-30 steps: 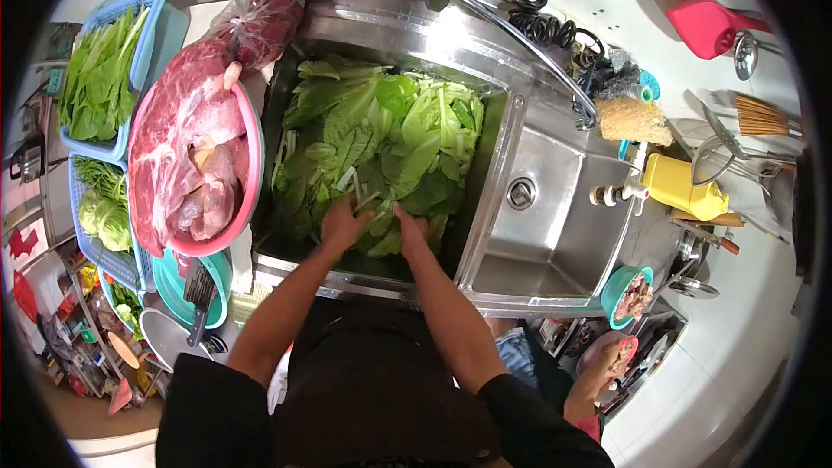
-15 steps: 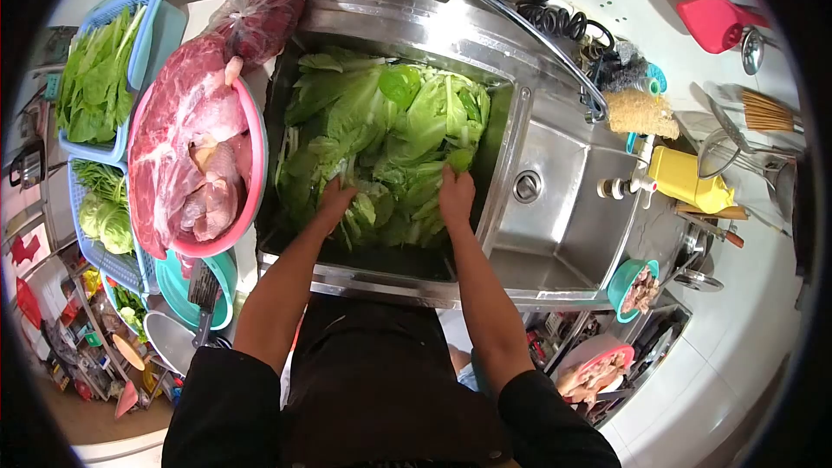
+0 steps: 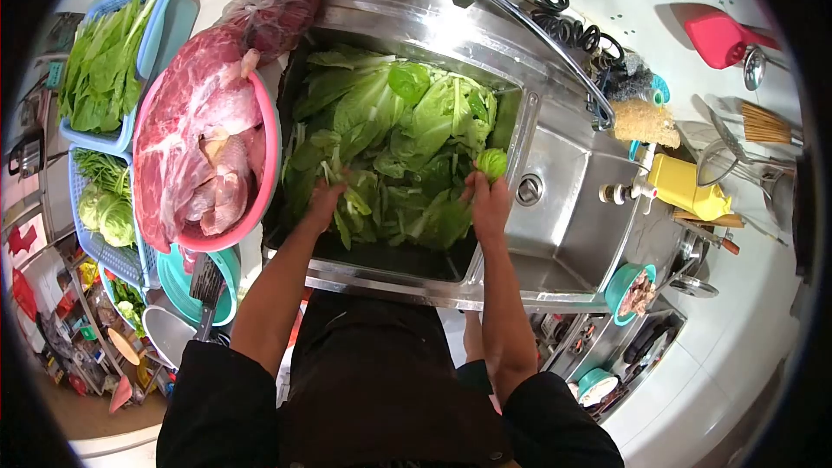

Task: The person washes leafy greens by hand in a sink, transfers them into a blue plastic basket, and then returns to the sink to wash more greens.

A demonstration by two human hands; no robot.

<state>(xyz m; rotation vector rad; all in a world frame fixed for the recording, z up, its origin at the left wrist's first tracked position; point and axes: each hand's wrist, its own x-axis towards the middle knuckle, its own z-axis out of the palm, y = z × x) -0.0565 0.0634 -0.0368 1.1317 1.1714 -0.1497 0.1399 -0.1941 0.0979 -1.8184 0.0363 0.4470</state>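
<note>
Green leaves (image 3: 373,121) lie in water in the left sink basin (image 3: 407,265). My left hand (image 3: 326,201) is at the lower left of the leaves, its fingers closed round some leaf stems. Near the basin's right wall, my right hand (image 3: 487,199) holds a green leaf (image 3: 491,165), its rounded bright part showing above the fingers. Both hands are at the front half of the basin, with leaves between them.
A pink bowl (image 3: 271,156) of raw meat (image 3: 186,121) stands left of the sink. Blue baskets (image 3: 139,143) of greens are farther left. A cleaver (image 3: 206,290) lies over a teal bowl (image 3: 230,295). The faucet (image 3: 546,43) reaches over the right basin (image 3: 563,199).
My right hand has moved right, to the basin's right side, and lifted a leaf. My left hand has shifted slightly left and down. The camera view has shifted a little.
</note>
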